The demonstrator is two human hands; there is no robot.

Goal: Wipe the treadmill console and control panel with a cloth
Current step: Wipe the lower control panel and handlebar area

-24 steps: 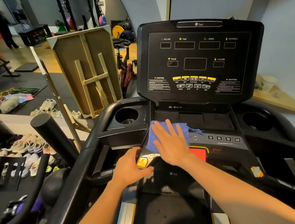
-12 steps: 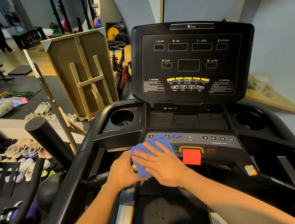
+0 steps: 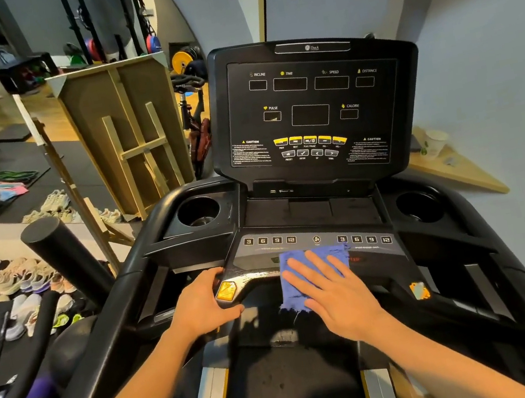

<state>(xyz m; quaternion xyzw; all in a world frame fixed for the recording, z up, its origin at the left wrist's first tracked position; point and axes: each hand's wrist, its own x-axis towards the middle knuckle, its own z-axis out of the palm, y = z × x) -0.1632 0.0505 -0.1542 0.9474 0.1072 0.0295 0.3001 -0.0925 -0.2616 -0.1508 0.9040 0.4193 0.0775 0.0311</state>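
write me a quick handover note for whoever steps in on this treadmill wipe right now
Left hand: open, braced on the left end of the control panel beside the yellow sticker, no cloth.
Right hand: flat, fingers spread, pressing the blue cloth onto the middle of the control panel, over the spot below the fan button.
Done: cannot tell from this view which areas are already clean.
Left: upright console screen is untouched at this moment; also both cup holders if wanted.
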